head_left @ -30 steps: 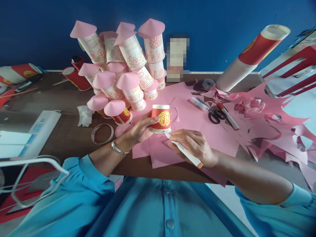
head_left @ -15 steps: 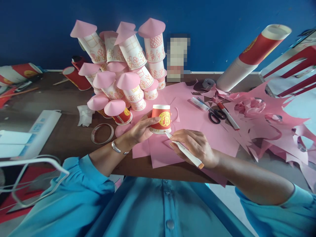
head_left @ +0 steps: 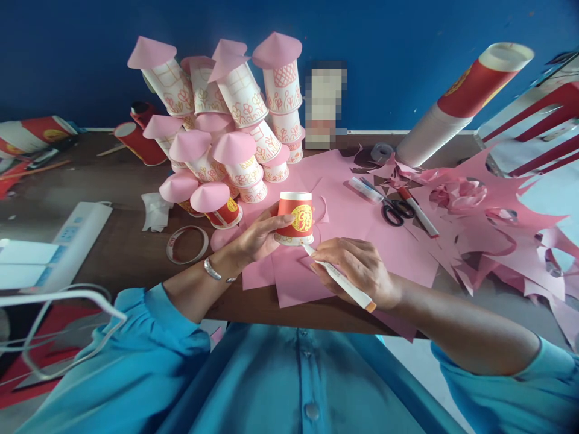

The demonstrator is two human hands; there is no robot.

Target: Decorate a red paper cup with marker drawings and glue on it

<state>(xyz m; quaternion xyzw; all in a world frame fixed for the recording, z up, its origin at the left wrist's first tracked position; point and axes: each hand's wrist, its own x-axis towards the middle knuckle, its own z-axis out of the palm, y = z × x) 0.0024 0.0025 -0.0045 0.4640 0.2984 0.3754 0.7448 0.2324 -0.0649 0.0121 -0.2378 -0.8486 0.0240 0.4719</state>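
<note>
Head view: compared with the picture half a second earlier, little has changed. The orange end of the marker (head_left: 346, 285) has swung slightly outward and toward the wearer, while its tip remains at the lower rim of the red-and-white paper cup (head_left: 296, 202). That small tilt suggests the marking on the cup's pale lower band is still under way, not finished. The cup is held in front of the wearer, above the pink paper (head_left: 398, 250), with its wide rim down and its narrow end up. The left hand (head_left: 262, 234) clamps it from the side, thumb across the front and the other fingers curled behind and below, partly hidden. The right hand (head_left: 357, 268) has its fingers drawn together around the marker.

As for containers, the held cup is inverted, so whatever is inside cannot be seen. Beyond the left hand stand the cup towers (head_left: 283, 93), many with drawn flowers and topped by pink paper cones (head_left: 234, 148); their insides are also hidden. A tall nested cup stack (head_left: 434, 135) leans in the view on the wearer's right, its outermost cup red. On the other side, a red cup (head_left: 142, 144) sits tilted, its contents unclear. The black-handled scissors (head_left: 392, 214) and a red-and-white marker (head_left: 420, 216) lie on the paper, away from both hands.
</note>
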